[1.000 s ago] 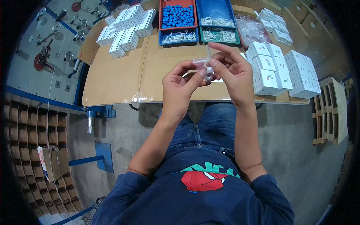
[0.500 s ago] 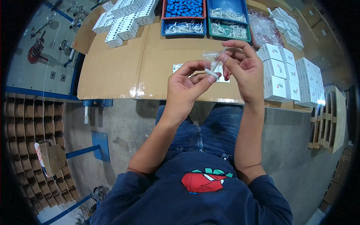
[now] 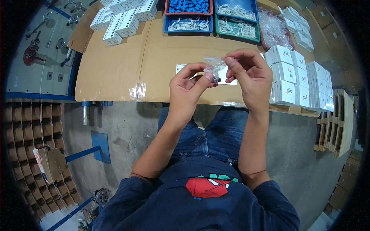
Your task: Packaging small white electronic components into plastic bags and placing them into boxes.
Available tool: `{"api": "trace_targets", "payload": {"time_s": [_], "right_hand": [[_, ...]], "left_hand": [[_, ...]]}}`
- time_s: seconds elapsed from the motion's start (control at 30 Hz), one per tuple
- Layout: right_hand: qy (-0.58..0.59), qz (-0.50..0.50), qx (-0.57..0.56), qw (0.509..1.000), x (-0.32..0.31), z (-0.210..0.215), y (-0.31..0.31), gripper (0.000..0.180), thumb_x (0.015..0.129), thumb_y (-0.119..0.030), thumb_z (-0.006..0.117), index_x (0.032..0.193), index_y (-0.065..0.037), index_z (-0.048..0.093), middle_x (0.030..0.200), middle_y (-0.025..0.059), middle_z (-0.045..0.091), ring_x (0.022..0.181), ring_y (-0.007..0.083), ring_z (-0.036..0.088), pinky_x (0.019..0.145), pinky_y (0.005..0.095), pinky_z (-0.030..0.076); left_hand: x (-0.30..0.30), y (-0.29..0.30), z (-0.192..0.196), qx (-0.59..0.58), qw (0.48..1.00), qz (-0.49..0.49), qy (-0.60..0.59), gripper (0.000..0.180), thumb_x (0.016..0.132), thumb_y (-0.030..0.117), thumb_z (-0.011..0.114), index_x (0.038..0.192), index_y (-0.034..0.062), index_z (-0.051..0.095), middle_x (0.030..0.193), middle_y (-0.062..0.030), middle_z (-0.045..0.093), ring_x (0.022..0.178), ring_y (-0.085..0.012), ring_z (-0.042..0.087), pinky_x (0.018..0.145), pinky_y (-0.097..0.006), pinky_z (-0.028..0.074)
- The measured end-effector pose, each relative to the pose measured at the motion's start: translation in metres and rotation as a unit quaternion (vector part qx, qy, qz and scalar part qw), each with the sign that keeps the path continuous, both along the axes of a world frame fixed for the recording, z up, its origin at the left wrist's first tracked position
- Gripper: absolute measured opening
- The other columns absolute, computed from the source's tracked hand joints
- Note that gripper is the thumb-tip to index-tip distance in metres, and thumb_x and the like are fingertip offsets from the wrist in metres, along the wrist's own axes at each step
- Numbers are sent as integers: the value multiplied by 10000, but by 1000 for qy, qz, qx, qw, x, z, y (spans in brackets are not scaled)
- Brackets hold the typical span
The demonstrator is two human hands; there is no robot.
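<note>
Left hand (image 3: 187, 85): just above the middle of the frame, thumb and forefinger pinching a bag, the other fingers curled in behind.
Right hand (image 3: 250, 75): right of the bag, thumb and forefinger brought close at its upper right edge (whether they grip it, I cannot tell), remaining fingers bent and loose.
Bag (image 3: 214, 62): small, clear, held up between both hands at the upper centre of the frame, in front of the bench.
White part (image 3: 208, 71): small, by the left thumb tip; inside the bag or only against it, too small to tell.
White sheet (image 3: 222, 77): flat on the bench behind the hands, mostly covered by them.
Bench (image 3: 111, 73): brown cardboard top, across the upper half of the frame.
Trays: at top centre, a red tray (image 3: 189, 14) of blue pieces, behind a blue tray (image 3: 187, 32) of white pieces; to their right, another blue tray (image 3: 255, 11) and a green tray (image 3: 239, 38), both with white pieces.
Clear bags (image 3: 275, 29): heaped just right of the green tray.
Boxes: dark-marked boxes (image 3: 121, 29) stacked at the upper left; white boxes (image 3: 286, 79) stacked right of the right hand, with more beside and behind them.
Pallet (image 3: 339, 123): wooden, at the right side of the frame (off the bench).
</note>
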State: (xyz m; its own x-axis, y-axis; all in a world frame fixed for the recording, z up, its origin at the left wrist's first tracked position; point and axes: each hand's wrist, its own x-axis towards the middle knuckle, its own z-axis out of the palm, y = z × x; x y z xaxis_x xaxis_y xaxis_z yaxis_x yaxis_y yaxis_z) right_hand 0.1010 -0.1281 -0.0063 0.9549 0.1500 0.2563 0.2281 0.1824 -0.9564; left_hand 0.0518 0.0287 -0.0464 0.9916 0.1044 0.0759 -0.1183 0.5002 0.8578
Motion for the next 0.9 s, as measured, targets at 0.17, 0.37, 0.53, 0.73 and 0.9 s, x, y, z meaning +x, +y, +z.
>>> {"api": "trace_targets", "payload": {"time_s": [0.17, 0.37, 0.53, 0.73, 0.9], "right_hand": [[5, 8, 56, 998, 4, -11, 3, 184, 897, -74, 762, 1043, -11, 669, 927, 44, 685, 707, 77, 615, 569, 225, 545], [18, 30, 80, 996, 0, -13, 4, 183, 888, -63, 768, 1037, -13, 674, 923, 40, 687, 697, 70, 608, 559, 222, 540], [27, 18, 57, 998, -4, -8, 7, 186, 881, -63, 775, 1031, -10, 678, 931, 45, 696, 692, 70, 610, 563, 221, 533], [17, 25, 38, 999, -7, -9, 10, 162, 884, -62, 774, 1006, -8, 684, 938, 43, 699, 691, 71, 615, 572, 213, 524], [8, 9, -7, 1000, -6, -11, 13, 155, 902, -90, 763, 1004, -2, 685, 874, 31, 688, 695, 69, 615, 576, 206, 506]], "left_hand": [[-1, -1, 1, 5, 1000, 0, 9, 237, 940, -5, 675, 1167, -35, 617, 1097, -99, 648, 968, -161, 663, 865, -323, 591], [-4, -3, -1, 3, 1000, 9, 14, 255, 940, -15, 670, 1181, -36, 592, 1108, -108, 647, 988, -168, 670, 874, -331, 598], [-8, -1, 1, -15, 999, 25, 13, 281, 933, -16, 681, 1193, -39, 579, 1114, -119, 652, 994, -165, 677, 874, -328, 604], [-10, -1, 5, -18, 1000, 17, 18, 286, 944, 9, 679, 1209, -43, 587, 1130, -121, 652, 980, -162, 679, 854, -325, 611], [-11, 5, 4, 18, 999, 22, 44, 226, 958, 46, 678, 1162, -39, 627, 1139, -115, 656, 956, -151, 673, 818, -320, 620]]}}
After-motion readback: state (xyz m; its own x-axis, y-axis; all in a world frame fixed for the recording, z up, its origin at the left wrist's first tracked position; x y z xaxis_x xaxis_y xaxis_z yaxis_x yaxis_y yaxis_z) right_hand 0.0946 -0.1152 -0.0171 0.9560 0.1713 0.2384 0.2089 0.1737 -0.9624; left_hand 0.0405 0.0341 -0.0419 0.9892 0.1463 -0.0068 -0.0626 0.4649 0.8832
